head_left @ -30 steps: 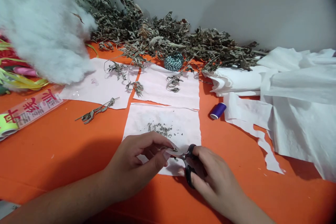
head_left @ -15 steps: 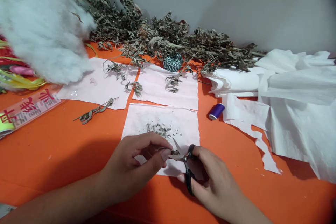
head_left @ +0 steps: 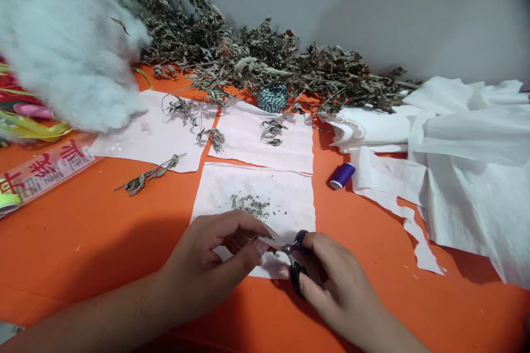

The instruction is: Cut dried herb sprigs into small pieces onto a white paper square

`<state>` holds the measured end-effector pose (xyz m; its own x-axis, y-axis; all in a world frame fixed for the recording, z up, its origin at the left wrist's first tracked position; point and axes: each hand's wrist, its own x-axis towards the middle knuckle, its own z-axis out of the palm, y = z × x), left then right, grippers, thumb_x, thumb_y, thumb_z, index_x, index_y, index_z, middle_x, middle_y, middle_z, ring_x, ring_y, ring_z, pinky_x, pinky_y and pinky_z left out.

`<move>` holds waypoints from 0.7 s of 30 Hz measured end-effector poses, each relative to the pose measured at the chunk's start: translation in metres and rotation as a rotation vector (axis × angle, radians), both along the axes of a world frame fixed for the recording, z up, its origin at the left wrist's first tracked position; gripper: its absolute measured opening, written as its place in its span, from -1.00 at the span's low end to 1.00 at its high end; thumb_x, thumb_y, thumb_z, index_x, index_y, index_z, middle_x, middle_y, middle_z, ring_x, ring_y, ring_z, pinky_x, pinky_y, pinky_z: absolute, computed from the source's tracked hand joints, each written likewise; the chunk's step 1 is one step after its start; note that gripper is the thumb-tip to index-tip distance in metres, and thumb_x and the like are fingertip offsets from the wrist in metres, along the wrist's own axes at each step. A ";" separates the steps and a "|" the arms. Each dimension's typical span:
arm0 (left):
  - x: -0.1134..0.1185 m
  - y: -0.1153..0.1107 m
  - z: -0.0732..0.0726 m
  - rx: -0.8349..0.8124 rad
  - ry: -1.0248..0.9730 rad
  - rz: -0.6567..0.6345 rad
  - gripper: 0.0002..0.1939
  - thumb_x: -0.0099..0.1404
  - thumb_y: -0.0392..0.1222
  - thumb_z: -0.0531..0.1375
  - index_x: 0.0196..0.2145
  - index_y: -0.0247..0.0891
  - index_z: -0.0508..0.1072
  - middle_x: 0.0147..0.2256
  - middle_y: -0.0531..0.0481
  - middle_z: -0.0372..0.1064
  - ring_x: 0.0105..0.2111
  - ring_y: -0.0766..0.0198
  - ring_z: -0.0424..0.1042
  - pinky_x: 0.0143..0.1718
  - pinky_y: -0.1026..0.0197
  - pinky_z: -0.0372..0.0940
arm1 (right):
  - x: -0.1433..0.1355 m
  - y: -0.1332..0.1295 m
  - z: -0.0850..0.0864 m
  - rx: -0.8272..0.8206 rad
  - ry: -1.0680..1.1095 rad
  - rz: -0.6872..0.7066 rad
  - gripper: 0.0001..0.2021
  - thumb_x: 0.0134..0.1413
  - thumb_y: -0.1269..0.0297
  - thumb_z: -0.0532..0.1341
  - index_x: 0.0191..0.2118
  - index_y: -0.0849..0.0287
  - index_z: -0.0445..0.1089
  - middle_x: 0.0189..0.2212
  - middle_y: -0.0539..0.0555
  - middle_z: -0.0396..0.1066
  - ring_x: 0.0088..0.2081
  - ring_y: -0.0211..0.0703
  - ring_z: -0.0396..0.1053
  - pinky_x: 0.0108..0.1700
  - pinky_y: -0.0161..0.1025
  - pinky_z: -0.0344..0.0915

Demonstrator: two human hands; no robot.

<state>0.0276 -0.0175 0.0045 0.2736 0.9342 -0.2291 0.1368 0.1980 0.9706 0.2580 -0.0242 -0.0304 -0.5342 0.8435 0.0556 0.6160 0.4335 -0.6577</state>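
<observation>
My right hand [head_left: 335, 287] holds black-handled scissors [head_left: 289, 249] by the finger loops. Their blades lie nearly together, with the tips at my left hand's fingertips. My left hand [head_left: 223, 265] is closed in a pinch on a bit of dried leaf, mostly hidden by the fingers and blades. Under both hands lies a white cloth square [head_left: 290, 190]. Small cut leaf pieces [head_left: 250, 205] are scattered on it, just beyond my left hand.
Dried plant stalks [head_left: 248, 55] line the wall behind a ball of twine [head_left: 272, 97]. White stuffing [head_left: 70, 49] is heaped at left. A purple thread spool [head_left: 342, 175] and white fabric [head_left: 467, 176] lie at right. A dried sprig [head_left: 151, 175] rests on the orange table [head_left: 103, 248].
The scissor blades have come together at my left fingertips. The leaf bit between them is less visible. My left hand has barely moved.
</observation>
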 end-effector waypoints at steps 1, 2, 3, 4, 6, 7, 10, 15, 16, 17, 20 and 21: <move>0.000 0.000 0.001 0.006 0.010 0.000 -0.91 0.30 -0.23 0.19 -0.26 -0.19 0.51 -0.47 0.08 0.52 -0.50 0.34 0.48 -0.46 0.36 0.34 | 0.000 0.000 -0.001 0.004 -0.004 0.001 -0.92 0.16 0.33 0.10 -0.28 0.09 0.12 -0.52 -0.08 0.25 -0.52 -0.25 0.17 -0.48 -0.34 0.11; 0.000 0.000 0.001 0.010 0.021 0.002 -0.91 0.30 -0.23 0.19 -0.27 -0.19 0.51 -0.48 0.08 0.51 -0.51 0.35 0.47 -0.47 0.36 0.33 | 0.001 0.000 -0.001 0.009 -0.008 0.001 -0.93 0.18 0.33 0.09 -0.28 0.09 0.12 -0.51 -0.07 0.25 -0.52 -0.25 0.18 -0.48 -0.34 0.11; 0.000 0.000 0.002 0.014 0.028 0.006 -0.91 0.30 -0.23 0.19 -0.28 -0.18 0.51 -0.49 0.09 0.50 -0.51 0.35 0.45 -0.47 0.37 0.33 | 0.001 0.000 -0.002 0.016 -0.010 -0.003 -0.94 0.19 0.33 0.08 -0.28 0.09 0.12 -0.51 -0.07 0.26 -0.53 -0.25 0.18 -0.48 -0.35 0.12; 0.000 0.000 0.002 0.012 0.030 0.010 -0.91 0.30 -0.23 0.19 -0.28 -0.18 0.52 -0.50 0.09 0.48 -0.52 0.36 0.44 -0.47 0.37 0.32 | 0.002 0.000 -0.002 0.022 -0.012 -0.010 -0.93 0.20 0.32 0.08 -0.29 0.08 0.12 -0.52 -0.08 0.26 -0.53 -0.26 0.18 -0.49 -0.35 0.12; 0.000 0.000 0.002 -0.015 0.023 0.026 -0.91 0.30 -0.21 0.20 -0.30 -0.18 0.52 -0.51 0.09 0.47 -0.52 0.36 0.43 -0.47 0.37 0.32 | 0.002 -0.001 -0.004 0.033 -0.013 -0.037 -0.92 0.21 0.31 0.09 -0.29 0.08 0.12 -0.53 -0.09 0.25 -0.56 -0.27 0.17 -0.50 -0.36 0.12; 0.000 0.000 0.002 -0.037 0.016 0.041 -0.91 0.30 -0.19 0.20 -0.30 -0.18 0.52 -0.51 0.08 0.47 -0.51 0.35 0.43 -0.48 0.37 0.32 | 0.002 0.000 -0.004 0.039 -0.013 -0.056 -0.91 0.21 0.31 0.10 -0.29 0.08 0.12 -0.54 -0.10 0.24 -0.57 -0.28 0.16 -0.51 -0.37 0.11; 0.000 0.000 0.001 -0.105 -0.012 0.103 -0.90 0.28 -0.16 0.23 -0.31 -0.20 0.53 -0.49 0.04 0.48 -0.50 0.32 0.43 -0.50 0.35 0.33 | 0.002 0.001 -0.006 0.061 -0.013 -0.103 -0.88 0.17 0.33 0.14 -0.30 0.08 0.13 -0.56 -0.13 0.22 -0.59 -0.30 0.14 -0.54 -0.39 0.11; -0.001 0.002 0.003 -0.176 -0.130 0.196 -0.95 0.20 -0.22 0.29 -0.35 -0.22 0.53 -0.50 0.05 0.49 -0.53 0.36 0.42 -0.52 0.38 0.35 | 0.000 0.003 -0.007 0.074 -0.018 -0.115 -0.88 0.16 0.32 0.17 -0.31 0.09 0.17 -0.58 -0.13 0.22 -0.60 -0.32 0.14 -0.55 -0.40 0.11; 0.000 0.003 0.005 -0.196 -0.158 0.226 -0.97 0.18 -0.24 0.30 -0.37 -0.22 0.53 -0.52 0.06 0.48 -0.55 0.38 0.41 -0.54 0.40 0.35 | 0.000 0.003 -0.006 0.075 -0.019 -0.118 -0.88 0.16 0.31 0.18 -0.32 0.09 0.17 -0.59 -0.13 0.22 -0.61 -0.32 0.14 -0.55 -0.40 0.11; 0.001 0.003 0.007 -0.216 -0.181 0.257 -0.98 0.17 -0.27 0.29 -0.38 -0.23 0.52 -0.53 0.08 0.48 -0.58 0.40 0.40 -0.56 0.42 0.34 | -0.001 0.003 -0.006 0.075 -0.020 -0.121 -0.87 0.16 0.30 0.18 -0.33 0.09 0.17 -0.59 -0.14 0.21 -0.61 -0.32 0.14 -0.56 -0.41 0.12; 0.005 0.005 0.016 -0.263 -0.202 0.359 -0.95 0.16 -0.34 0.26 -0.42 -0.23 0.49 -0.57 0.11 0.47 -0.60 0.43 0.38 -0.58 0.46 0.32 | -0.001 0.003 -0.005 0.079 -0.012 -0.124 -0.87 0.16 0.31 0.19 -0.33 0.10 0.18 -0.58 -0.13 0.23 -0.60 -0.32 0.15 -0.55 -0.41 0.13; 0.007 0.006 0.018 -0.268 -0.200 0.376 -0.94 0.15 -0.35 0.26 -0.43 -0.23 0.48 -0.58 0.11 0.47 -0.60 0.43 0.38 -0.58 0.46 0.32 | -0.001 0.003 -0.005 0.082 -0.009 -0.123 -0.87 0.16 0.31 0.19 -0.33 0.10 0.18 -0.58 -0.12 0.23 -0.60 -0.32 0.16 -0.55 -0.41 0.14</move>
